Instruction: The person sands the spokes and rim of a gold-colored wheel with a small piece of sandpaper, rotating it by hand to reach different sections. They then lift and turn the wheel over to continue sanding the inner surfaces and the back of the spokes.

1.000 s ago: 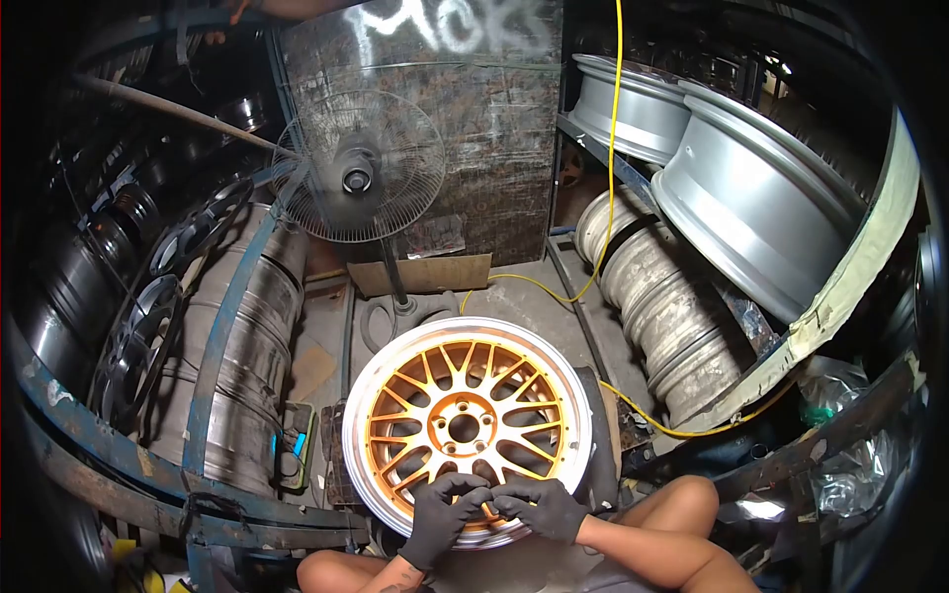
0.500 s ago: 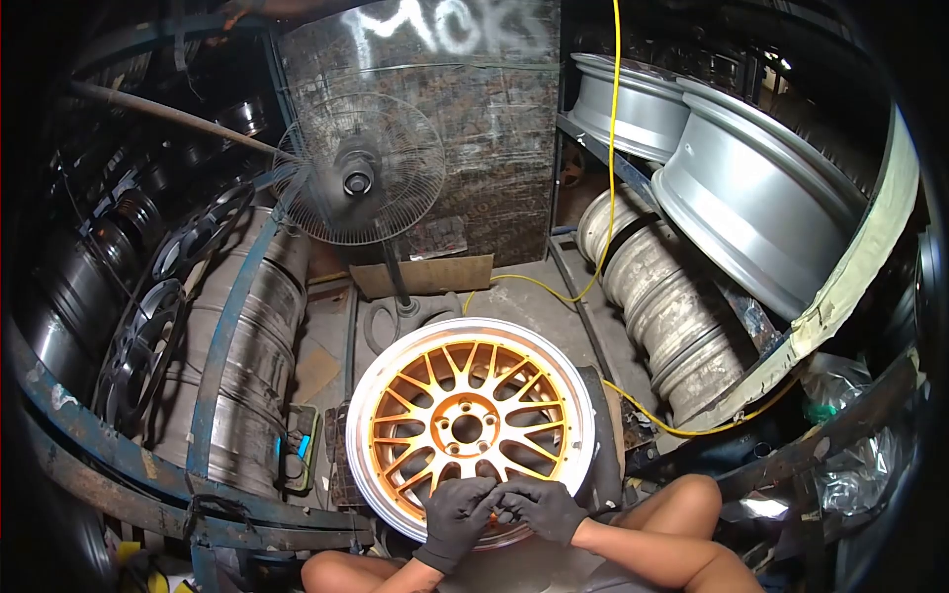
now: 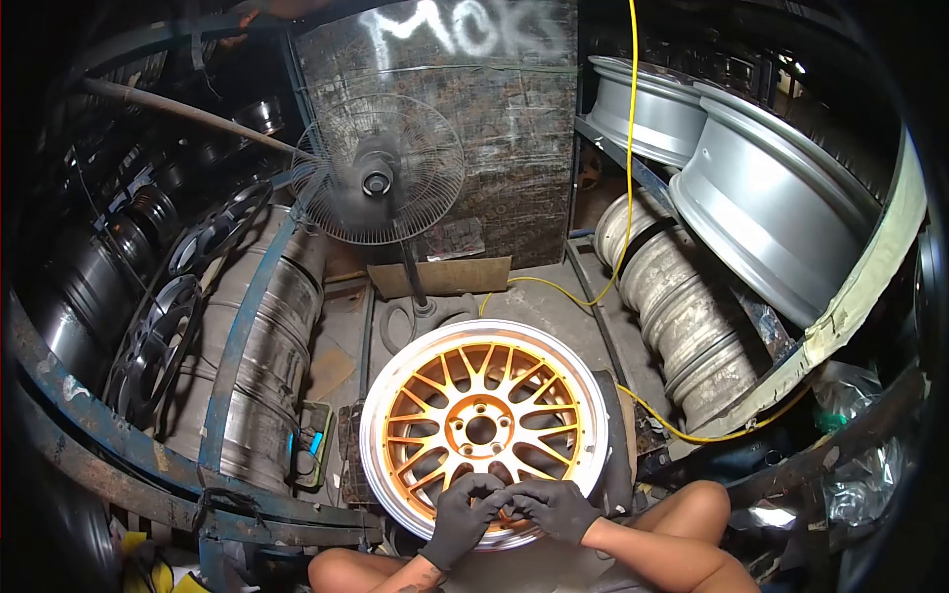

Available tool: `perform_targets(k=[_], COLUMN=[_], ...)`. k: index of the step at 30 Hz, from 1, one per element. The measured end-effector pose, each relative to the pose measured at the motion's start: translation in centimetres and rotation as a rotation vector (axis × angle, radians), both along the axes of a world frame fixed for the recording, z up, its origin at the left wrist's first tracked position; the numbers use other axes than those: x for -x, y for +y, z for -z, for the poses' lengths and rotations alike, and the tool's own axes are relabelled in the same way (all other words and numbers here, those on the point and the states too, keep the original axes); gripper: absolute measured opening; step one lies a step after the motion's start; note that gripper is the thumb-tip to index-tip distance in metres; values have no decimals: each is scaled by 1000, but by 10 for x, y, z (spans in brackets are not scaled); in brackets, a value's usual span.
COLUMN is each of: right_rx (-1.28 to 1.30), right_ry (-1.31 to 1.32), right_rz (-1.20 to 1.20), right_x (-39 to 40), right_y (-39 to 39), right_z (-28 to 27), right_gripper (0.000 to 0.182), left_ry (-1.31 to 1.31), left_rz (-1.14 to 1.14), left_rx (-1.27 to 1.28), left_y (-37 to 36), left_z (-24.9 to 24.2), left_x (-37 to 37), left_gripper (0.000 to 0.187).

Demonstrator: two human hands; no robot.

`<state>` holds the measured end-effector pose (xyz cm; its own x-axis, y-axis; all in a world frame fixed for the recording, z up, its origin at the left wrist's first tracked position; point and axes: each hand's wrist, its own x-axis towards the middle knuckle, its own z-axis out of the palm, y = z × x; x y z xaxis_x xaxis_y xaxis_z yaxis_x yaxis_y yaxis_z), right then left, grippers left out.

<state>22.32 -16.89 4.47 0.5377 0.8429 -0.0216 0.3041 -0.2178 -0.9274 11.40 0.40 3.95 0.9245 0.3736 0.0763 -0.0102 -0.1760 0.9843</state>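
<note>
A wheel rim [image 3: 534, 425] with gold-orange mesh spokes and a polished silver lip lies face up in front of me. Over its near edge, my left hand [image 3: 465, 519] and my right hand [image 3: 557, 510], both in dark gloves, meet fingertip to fingertip. The fingers of each are bent and pinched together. Whatever they hold between them, if anything, is too small or hidden to make out. My bare legs show on either side of the rim's near edge.
A pedestal fan [image 3: 379, 178] stands beyond the rim, before a dark board [image 3: 519, 148]. Silver rims [image 3: 781, 217] rest on a rack at right, above a row of worn rims [image 3: 682, 316]. More rims [image 3: 257, 346] line the left. A yellow hose [image 3: 630, 148] hangs down and crosses the floor.
The whole scene has shifted slightly to the right in view, as the head camera turned a little left. My hands stay pinched together over the rim's near edge.
</note>
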Motion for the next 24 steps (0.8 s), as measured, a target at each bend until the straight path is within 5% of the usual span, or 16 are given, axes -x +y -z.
perform_targets(k=[7, 24], right_rx=[11, -31], right_ry=[123, -119], right_rz=[72, 75], right_x=[3, 1], right_y=[4, 4], right_z=[-8, -9], right_gripper=[23, 21], left_ry=[37, 96], left_rz=[7, 12], left_rx=[323, 328], left_y=[-4, -2], left_z=[1, -7], left_x=[1, 2], left_gripper=[16, 18])
